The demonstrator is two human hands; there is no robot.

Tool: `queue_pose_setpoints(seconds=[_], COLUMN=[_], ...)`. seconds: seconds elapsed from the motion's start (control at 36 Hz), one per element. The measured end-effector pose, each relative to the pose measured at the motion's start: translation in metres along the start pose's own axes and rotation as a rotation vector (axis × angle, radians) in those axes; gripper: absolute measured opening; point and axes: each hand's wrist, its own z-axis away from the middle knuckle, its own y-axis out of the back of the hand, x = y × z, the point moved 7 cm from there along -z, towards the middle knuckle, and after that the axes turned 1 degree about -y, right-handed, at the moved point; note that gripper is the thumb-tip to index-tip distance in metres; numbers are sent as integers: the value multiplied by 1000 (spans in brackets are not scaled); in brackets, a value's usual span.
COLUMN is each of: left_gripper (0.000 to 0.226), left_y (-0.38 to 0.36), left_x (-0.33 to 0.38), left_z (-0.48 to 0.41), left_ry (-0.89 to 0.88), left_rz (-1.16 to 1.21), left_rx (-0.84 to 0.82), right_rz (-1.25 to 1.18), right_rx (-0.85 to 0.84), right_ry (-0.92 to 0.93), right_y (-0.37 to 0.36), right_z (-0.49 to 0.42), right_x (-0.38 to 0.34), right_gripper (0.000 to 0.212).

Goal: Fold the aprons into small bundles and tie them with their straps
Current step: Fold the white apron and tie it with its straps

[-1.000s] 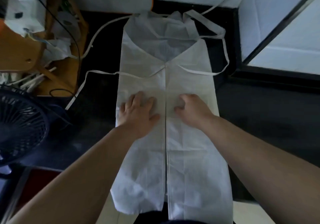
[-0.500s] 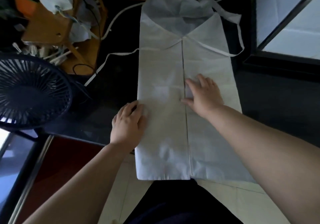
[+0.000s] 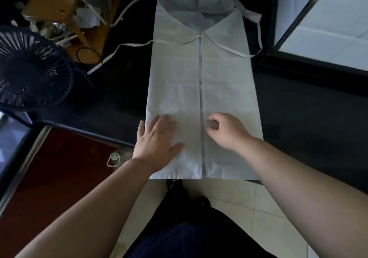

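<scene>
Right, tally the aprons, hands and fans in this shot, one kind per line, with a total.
Aprons: 1, the white apron, spread out flat.
Hands: 2, the left hand flat on it, the right hand with fingers curled at its centre seam.
Fans: 1, the dark fan at the left.
Total: 4.

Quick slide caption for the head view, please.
White apron folded lengthwise on a dark table, straps loose; left hand flat on it, right hand curled at the centre.
</scene>
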Motion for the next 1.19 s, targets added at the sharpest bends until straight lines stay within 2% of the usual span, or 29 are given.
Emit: queue_pose_setpoints(seconds=[0.14,0.19,0.25,0.33,0.42,0.47,0.5,0.56,0.61,0.67,0.75,0.83,0.92,1.0,1.06,1.11,1.19], left_gripper=[94,110,112,89,61,28,21,29,29,27,26,28,41,54,48,30,32], left_y=[-24,-35,-42,-36,-32,-31,-28,-24,-20,-20,-28,-38,-39,-28,-13,-1,18], left_x=[35,35,37,43,48,52,53,53,56,63,70,66,60,54,51,45,28], left_z=[22,26,30,39,45,50,52,54,53,51,47,49,51,49,43,30,3], left_ry=[-334,-362,-348,-300,-293,-328,-336,-334,-359,-414,-472,-442,-360,-252,-205,-159,-58], left_rz=[-38,-202,-257,-186,-128,-68,-10,106,138,117,75,72,59,184,253,233,206], left_rx=[-15,-4,66,229,302,339,355,383,424,435,366,220,136,135,170,188,169], right_rz=[191,289,339,393,511,558,555,500,442,403,364,398,361,205,55,22,57], right_rx=[-57,-105,-128,-120,-99,-80,-64,-29,-18,-27,-40,-89,-87,-105,-47,51,139], right_ry=[99,152,198,251,289,325,346,355,353,368,398,407,357,257,169,148,109], right_y=[-4,-11,-21,-33,-39,-44,-45,-44,-41,-39,-39,-47,-44,-35,-20,-2,22], right_z=[25,36,48,62,68,73,75,76,75,75,80,86,87,82,71,56,30], right_x=[9,13,17,20,21,20,19,17,16,14,13,17,21,20,20,19,16], right_gripper=[43,50,56,64,67,60,53,37,30,30,37,54,45,31,34,23,25])
